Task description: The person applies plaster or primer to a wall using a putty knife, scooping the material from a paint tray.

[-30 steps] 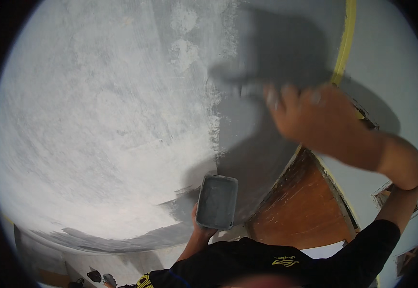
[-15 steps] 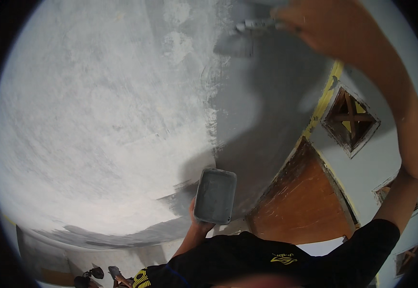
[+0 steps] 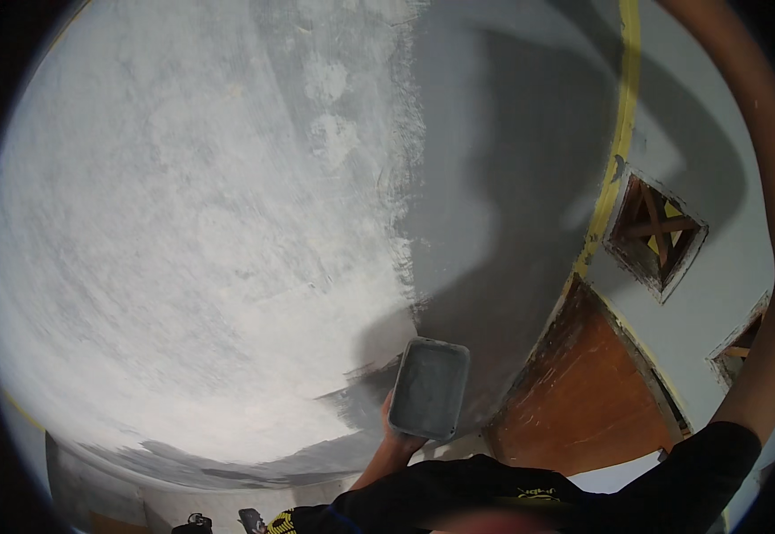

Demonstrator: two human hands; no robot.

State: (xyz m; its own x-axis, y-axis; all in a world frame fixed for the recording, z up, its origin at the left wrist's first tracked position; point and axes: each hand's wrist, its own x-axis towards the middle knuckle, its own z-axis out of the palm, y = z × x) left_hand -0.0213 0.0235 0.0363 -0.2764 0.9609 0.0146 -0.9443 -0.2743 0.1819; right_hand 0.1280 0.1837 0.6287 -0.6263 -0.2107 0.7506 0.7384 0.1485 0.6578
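My left hand (image 3: 396, 431) is wrapped round a rectangular tray (image 3: 429, 387) of grey paint, low and slightly right of centre. Before me is a wall with a patchy whitish area (image 3: 174, 196) on the left and a darker grey painted band (image 3: 448, 133) meeting it along a ragged upright edge. My right arm runs up the right rim of the picture, and its hand, with anything it holds, is beyond the top edge. Its shadow falls across the grey band.
Right of the band are yellow tape (image 3: 622, 116), two diamond-shaped openings with wooden pieces (image 3: 659, 227) and a brown wooden triangular panel (image 3: 574, 400). Small dark objects (image 3: 193, 525) lie at the bottom left.
My right hand has risen from the grey band, where it held a brush, out past the top edge. The wall and tray now appear slightly right and lower than half a second ago.
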